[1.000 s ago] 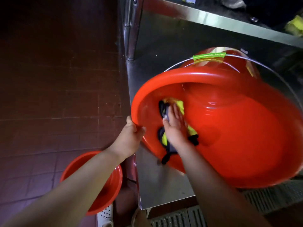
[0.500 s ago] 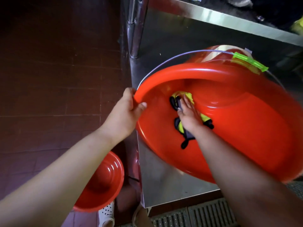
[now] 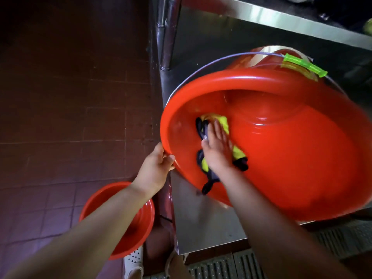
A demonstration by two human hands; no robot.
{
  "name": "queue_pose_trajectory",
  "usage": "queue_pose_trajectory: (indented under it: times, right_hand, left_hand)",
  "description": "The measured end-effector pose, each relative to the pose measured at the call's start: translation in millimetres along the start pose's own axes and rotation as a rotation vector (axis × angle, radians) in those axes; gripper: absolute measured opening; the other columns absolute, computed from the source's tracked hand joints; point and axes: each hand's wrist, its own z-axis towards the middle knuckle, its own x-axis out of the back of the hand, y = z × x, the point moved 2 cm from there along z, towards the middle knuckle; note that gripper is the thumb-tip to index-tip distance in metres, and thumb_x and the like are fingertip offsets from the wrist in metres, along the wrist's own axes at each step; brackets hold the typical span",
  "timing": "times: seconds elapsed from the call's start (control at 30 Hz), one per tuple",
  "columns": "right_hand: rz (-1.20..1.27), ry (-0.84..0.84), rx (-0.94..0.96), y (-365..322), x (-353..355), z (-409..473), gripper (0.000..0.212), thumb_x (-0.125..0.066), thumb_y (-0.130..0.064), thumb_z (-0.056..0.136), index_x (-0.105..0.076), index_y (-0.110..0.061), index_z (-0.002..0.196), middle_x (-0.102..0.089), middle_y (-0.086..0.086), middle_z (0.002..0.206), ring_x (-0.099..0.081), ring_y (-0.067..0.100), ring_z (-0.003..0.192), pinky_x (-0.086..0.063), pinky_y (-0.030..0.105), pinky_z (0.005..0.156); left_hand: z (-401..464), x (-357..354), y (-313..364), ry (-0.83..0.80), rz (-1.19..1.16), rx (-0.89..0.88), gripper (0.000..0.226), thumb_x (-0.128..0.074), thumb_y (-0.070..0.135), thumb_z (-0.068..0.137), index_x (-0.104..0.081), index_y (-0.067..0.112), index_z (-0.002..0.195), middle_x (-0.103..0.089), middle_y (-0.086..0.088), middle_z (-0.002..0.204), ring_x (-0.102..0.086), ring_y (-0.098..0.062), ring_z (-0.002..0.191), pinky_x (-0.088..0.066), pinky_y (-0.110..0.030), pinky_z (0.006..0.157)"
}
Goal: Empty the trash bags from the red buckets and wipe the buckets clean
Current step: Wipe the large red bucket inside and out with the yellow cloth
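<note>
Both forearms are bare and sleeveless, the hands ungloved, and a white perforated shoe covers one foot.

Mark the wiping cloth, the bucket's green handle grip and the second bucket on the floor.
wiping cloth [image 3: 223,124]: head view, on its yellow part above the fingers.
green handle grip [image 3: 305,65]: head view, middle of the grip on the wire handle.
second bucket [image 3: 138,228]: head view, on its inner wall right of the forearm.

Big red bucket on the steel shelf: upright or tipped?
Tipped: the big red bucket faces the camera, left hand gripping its rim, right hand pressing a cloth inside.
</note>
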Motion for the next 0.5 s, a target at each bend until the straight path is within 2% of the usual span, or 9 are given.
queue_pose_trajectory:
  times: [0.07,0.13,0.17,0.23,0.3,0.33,0.43,0.5]
  right_hand:
    - [0.019,0.014,0.129,-15.9,-13.4,-45.9,0.057,-0.036,-0.034,0.095,-0.02,-0.029,0.149,-0.002,-0.005,0.16,-0.008,0.013,0.145,-0.014,0.039,0.112]
    - [0.037,0.0,0.24,-23.5,-21.9,-81.5,0.064,-0.024,-0.039,0.091,0.001,-0.036,0.149,0.008,-0.01,0.159,0.002,0.009,0.146,-0.01,0.037,0.112]
    - [0.055,-0.004,0.272,-23.7,-23.3,-89.0,0.064,-0.021,-0.04,0.091,0.014,-0.041,0.145,0.015,-0.013,0.157,0.007,0.007,0.145,-0.008,0.036,0.112]
    - [0.112,-0.005,0.303,-22.0,-20.3,-85.9,0.064,-0.022,-0.04,0.092,0.023,-0.048,0.137,0.022,-0.02,0.153,0.011,0.003,0.144,-0.008,0.034,0.111]
    - [0.165,0.006,0.327,-18.9,-14.7,-71.2,0.065,-0.028,-0.038,0.094,0.016,-0.044,0.141,0.018,-0.022,0.152,0.006,0.005,0.145,-0.012,0.034,0.111]
    - [0.171,0.004,0.322,-15.8,-12.5,-60.2,0.064,-0.032,-0.036,0.095,0.008,-0.04,0.145,0.013,-0.021,0.153,0.001,0.007,0.145,-0.013,0.034,0.111]
    - [0.084,-0.042,0.235,-0.2,-8.8,-16.0,0.056,-0.041,-0.029,0.098,-0.02,-0.024,0.15,-0.001,-0.01,0.158,-0.008,0.013,0.146,-0.014,0.038,0.112]
    - [0.029,-0.063,0.178,10.0,-1.8,16.5,0.053,-0.04,-0.029,0.099,-0.023,-0.022,0.149,-0.003,-0.007,0.159,-0.008,0.013,0.145,-0.014,0.038,0.113]
  left_hand:
    - [-1.5,0.5,-0.9,0.005,-0.007,-0.019,0.025,-0.045,0.004,0.096,-0.051,0.028,0.105,-0.062,-0.009,0.103,-0.062,-0.014,0.096,-0.054,-0.028,0.085]
    - [-2.7,1.0,-0.3,0.006,-0.01,-0.026,0.024,-0.046,0.003,0.096,-0.052,0.025,0.102,-0.062,-0.013,0.102,-0.062,-0.019,0.098,-0.055,-0.031,0.086]
    - [-3.1,1.5,0.6,-0.001,-0.004,-0.027,0.02,-0.047,0.003,0.096,-0.052,0.02,0.105,-0.061,-0.016,0.104,-0.062,-0.023,0.1,-0.055,-0.035,0.087]
    - [-2.6,4.8,2.7,0.0,0.039,-0.04,0.014,-0.048,0.004,0.095,-0.05,0.007,0.109,-0.059,-0.024,0.105,-0.06,-0.034,0.103,-0.052,-0.047,0.09]
    - [-2.4,10.6,11.1,0.014,0.073,-0.073,0.01,-0.05,0.005,0.094,-0.05,0.004,0.104,-0.061,-0.026,0.1,-0.059,-0.042,0.1,-0.051,-0.052,0.09]
    - [-1.9,14.4,17.0,0.019,0.073,-0.092,0.007,-0.051,0.004,0.094,-0.052,0.008,0.1,-0.063,-0.022,0.095,-0.062,-0.039,0.096,-0.053,-0.047,0.089]
    - [0.0,30.8,36.1,0.034,0.169,-0.183,0.012,-0.054,0.007,0.093,-0.054,0.019,0.091,-0.066,-0.006,0.085,-0.065,-0.018,0.086,-0.054,-0.034,0.084]
    - [2.1,40.2,51.7,0.045,0.245,-0.257,0.015,-0.056,0.009,0.092,-0.054,0.023,0.086,-0.066,0.01,0.074,-0.061,0.001,0.072,-0.051,-0.019,0.076]
